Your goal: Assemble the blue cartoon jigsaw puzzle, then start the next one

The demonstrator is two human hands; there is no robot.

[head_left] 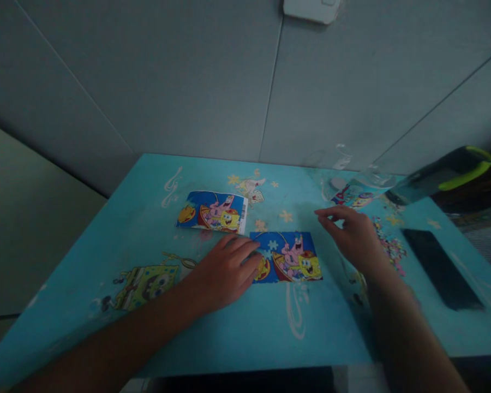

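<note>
The left hand (225, 270) is laid flat, fingers together, on the left edge of the puzzle (290, 256). The right hand (354, 234) is raised beside it with the fingertips pinched; what is held cannot be told.

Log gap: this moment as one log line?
left hand: flat on blue cardboard cartoon jigsaw | right hand: right of jigsaw, fingers curled | loose colourful pieces: by right hand

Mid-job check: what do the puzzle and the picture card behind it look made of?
The puzzle: probably printed cardboard, matte; a piece-shaped gap shows the table through it. The picture card: thin printed paper or card, finish unclear in dim light; a white barcode strip runs along its right edge.
</note>
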